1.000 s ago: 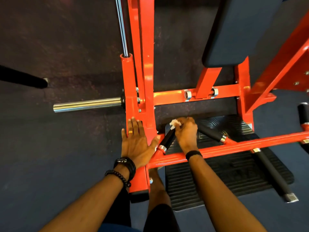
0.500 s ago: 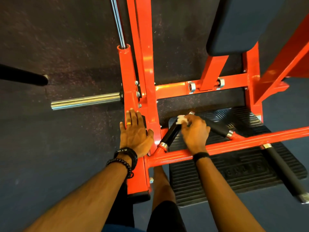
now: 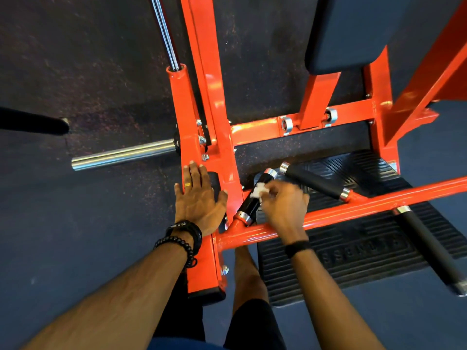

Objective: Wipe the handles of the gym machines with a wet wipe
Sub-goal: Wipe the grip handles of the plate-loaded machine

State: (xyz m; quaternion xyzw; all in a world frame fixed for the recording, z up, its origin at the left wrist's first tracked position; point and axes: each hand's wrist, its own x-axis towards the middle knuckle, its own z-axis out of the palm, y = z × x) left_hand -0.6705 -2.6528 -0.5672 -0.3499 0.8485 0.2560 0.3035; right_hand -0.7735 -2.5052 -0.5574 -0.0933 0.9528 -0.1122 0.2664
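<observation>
Left hand: the left hand lies flat on the orange machine frame, fingers straight and spread a little, palm down on the upright post; a gold ring sits on one finger, and a black watch and a beaded bracelet circle the wrist.
Right hand: the right hand has its fingers curled, pinching a wet wipe against the near handle; a black band is on that wrist.
Wet wipe: small, white and crumpled, it is pressed on the upper side of the handle, about midway along the black grip.
Near handle: the left black handle slants up from the orange crossbar, with chrome collars at both ends; the hand covers part of its right side.
Other handles: a second black handle angles away just beside the right hand, its chrome tip close to the tip of the first; a third, longer one runs down toward the right edge of the floor.
Below: a ribbed black footplate lies on the dark floor under the crossbar.
Left of frame: a chrome weight peg sticks out sideways from the post.
Above: a black pad sits at the upper right.
</observation>
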